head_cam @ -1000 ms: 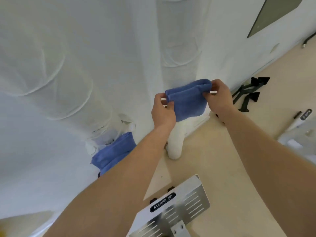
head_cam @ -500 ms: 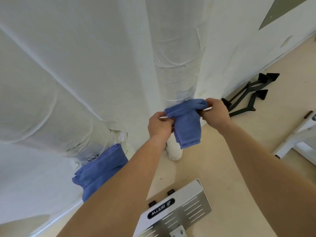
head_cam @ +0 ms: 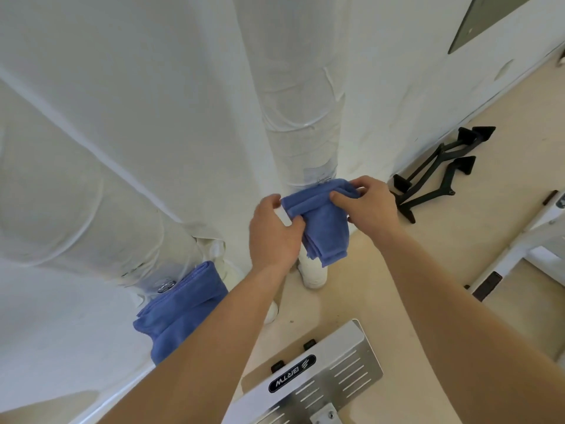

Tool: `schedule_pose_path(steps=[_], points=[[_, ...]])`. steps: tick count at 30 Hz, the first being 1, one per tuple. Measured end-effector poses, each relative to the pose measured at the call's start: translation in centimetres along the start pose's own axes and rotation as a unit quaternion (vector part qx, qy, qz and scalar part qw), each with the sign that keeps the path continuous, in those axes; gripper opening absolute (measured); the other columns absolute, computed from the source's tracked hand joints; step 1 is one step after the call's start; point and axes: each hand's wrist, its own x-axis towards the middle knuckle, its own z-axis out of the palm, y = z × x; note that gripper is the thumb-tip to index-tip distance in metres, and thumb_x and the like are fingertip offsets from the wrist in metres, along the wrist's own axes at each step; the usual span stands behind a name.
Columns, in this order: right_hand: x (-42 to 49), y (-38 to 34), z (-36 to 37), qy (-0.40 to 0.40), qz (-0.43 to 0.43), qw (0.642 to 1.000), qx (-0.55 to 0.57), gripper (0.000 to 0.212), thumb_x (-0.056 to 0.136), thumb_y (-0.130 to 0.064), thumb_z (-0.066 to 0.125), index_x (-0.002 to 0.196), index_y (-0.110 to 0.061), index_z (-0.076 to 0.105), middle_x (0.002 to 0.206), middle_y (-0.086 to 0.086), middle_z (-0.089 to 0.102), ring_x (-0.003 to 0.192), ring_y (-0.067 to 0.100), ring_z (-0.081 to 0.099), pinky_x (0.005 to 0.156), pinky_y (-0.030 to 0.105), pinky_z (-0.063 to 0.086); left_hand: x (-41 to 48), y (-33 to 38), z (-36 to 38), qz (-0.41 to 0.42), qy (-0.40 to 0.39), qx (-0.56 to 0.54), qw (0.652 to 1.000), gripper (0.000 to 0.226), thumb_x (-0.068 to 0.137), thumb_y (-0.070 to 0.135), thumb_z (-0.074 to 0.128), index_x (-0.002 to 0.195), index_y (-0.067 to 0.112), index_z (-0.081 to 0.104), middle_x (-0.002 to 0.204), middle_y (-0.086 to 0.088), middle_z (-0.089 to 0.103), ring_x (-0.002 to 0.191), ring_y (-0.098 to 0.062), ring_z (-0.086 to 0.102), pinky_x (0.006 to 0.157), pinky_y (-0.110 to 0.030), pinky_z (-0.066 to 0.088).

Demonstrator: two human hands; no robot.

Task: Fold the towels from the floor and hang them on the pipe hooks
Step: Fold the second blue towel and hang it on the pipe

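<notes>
A folded blue towel (head_cam: 325, 228) hangs against the white wrapped vertical pipe (head_cam: 296, 87), just under a small metal hook (head_cam: 324, 179). My left hand (head_cam: 275, 231) pinches the towel's left top corner. My right hand (head_cam: 365, 203) grips its right top edge. A second folded blue towel (head_cam: 180, 313) hangs from another metal hook (head_cam: 166, 285) on the slanted wrapped pipe (head_cam: 76, 194) at the lower left.
Black metal brackets (head_cam: 434, 172) lie on the beige floor by the wall at right. A silver slotted metal plate (head_cam: 308, 377) stands below my arms. A white frame (head_cam: 526, 240) sits at the right edge.
Both hands have brought the towel down and closer to the vertical pipe, up against its hook. The view has shifted nearer to the pipes.
</notes>
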Motion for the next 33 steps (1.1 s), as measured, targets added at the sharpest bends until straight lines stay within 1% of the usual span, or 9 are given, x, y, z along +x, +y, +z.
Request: schedule_pose_path(steps=[2,5,8,12,17,20,25,29,33], points=[[0.2,-0.8,-0.2,0.000,0.003,0.999,-0.034,0.027,0.077,-0.032,0.078,0.096,-0.019,0.065,0.084,-0.001,0.068,0.082,0.019,0.068,0.066,0.032,0.056,-1.0,0.9,-0.3,0.144,0.053,0.049,0.987,0.035,0.087,0.022,0.065,0.122,0.026,0.058,0.120,0.011,0.058,0.106,-0.010,0.051,0.085,-0.022,0.044],[0.9,-1.8,-0.7,-0.013,-0.002,0.994,-0.110,0.030,0.075,-0.029,0.079,0.093,-0.009,0.066,0.087,0.008,0.070,0.077,0.021,0.065,0.061,0.030,0.050,-1.6,1.3,1.0,0.279,0.027,0.119,0.952,0.029,0.086,0.025,0.065,0.114,0.021,0.066,0.120,0.006,0.061,0.107,-0.015,0.055,0.089,-0.029,0.048],[0.7,-2.1,-0.7,0.013,-0.070,0.989,-0.130,0.031,0.075,-0.024,0.076,0.097,-0.011,0.058,0.097,0.009,0.062,0.078,0.022,0.061,0.056,0.026,0.042,-1.4,0.7,2.3,0.281,0.001,0.147,0.948,0.037,0.086,0.033,0.066,0.119,0.018,0.064,0.122,0.003,0.060,0.105,-0.017,0.059,0.085,-0.037,0.052],[-1.1,-0.4,-1.3,-0.004,-0.210,0.961,-0.177,0.024,0.087,-0.015,0.061,0.110,-0.023,0.064,0.119,-0.003,0.055,0.096,0.019,0.060,0.079,0.029,0.048,-1.1,0.3,2.6,0.292,0.015,0.175,0.940,0.040,0.083,0.033,0.069,0.120,0.018,0.061,0.124,0.003,0.058,0.102,-0.018,0.060,0.080,-0.035,0.054],[-1.4,1.6,-3.4,-0.115,-0.214,0.922,-0.301,0.064,0.083,-0.033,0.069,0.143,-0.035,0.047,0.147,-0.013,0.041,0.127,0.011,0.047,0.095,0.025,0.042,-0.2,-0.6,2.5,0.325,0.026,0.207,0.922,0.041,0.083,0.032,0.072,0.120,0.017,0.062,0.125,0.003,0.060,0.101,-0.016,0.063,0.076,-0.031,0.056],[-0.7,1.1,-3.1,-0.101,-0.227,0.913,-0.323,0.066,0.076,-0.035,0.076,0.137,-0.034,0.051,0.138,-0.013,0.049,0.117,0.014,0.053,0.090,0.033,0.049,0.3,-1.1,2.6,0.348,0.047,0.214,0.911,0.037,0.081,0.033,0.074,0.113,0.016,0.064,0.117,0.003,0.063,0.088,-0.016,0.065,0.062,-0.031,0.056],[-0.3,2.3,0.5,0.056,-0.272,0.908,-0.314,0.037,0.073,-0.010,0.070,0.107,-0.020,0.062,0.101,-0.001,0.061,0.084,0.023,0.059,0.061,0.030,0.045,2.1,-1.5,3.8,0.397,0.133,0.273,0.866,0.024,0.075,0.033,0.080,0.087,0.017,0.066,0.088,0.004,0.063,0.065,-0.016,0.057,0.044,-0.031,0.045],[-1.0,3.8,1.6,0.101,-0.284,0.914,-0.272,0.035,0.075,-0.010,0.074,0.108,-0.016,0.064,0.105,0.002,0.061,0.088,0.024,0.059,0.063,0.027,0.040,2.5,-1.8,4.0,0.405,0.132,0.274,0.862,0.022,0.077,0.031,0.079,0.086,0.016,0.066,0.088,0.003,0.063,0.068,-0.018,0.056,0.049,-0.031,0.046],[-1.5,2.9,0.2,0.070,-0.267,0.897,-0.345,0.046,0.072,-0.028,0.079,0.116,-0.024,0.065,0.128,0.001,0.054,0.109,0.026,0.053,0.070,0.030,0.045,1.2,-1.5,2.4,0.403,0.093,0.289,0.863,0.023,0.083,0.034,0.063,0.099,0.019,0.069,0.107,0.000,0.062,0.091,-0.024,0.057,0.070,-0.037,0.048]])
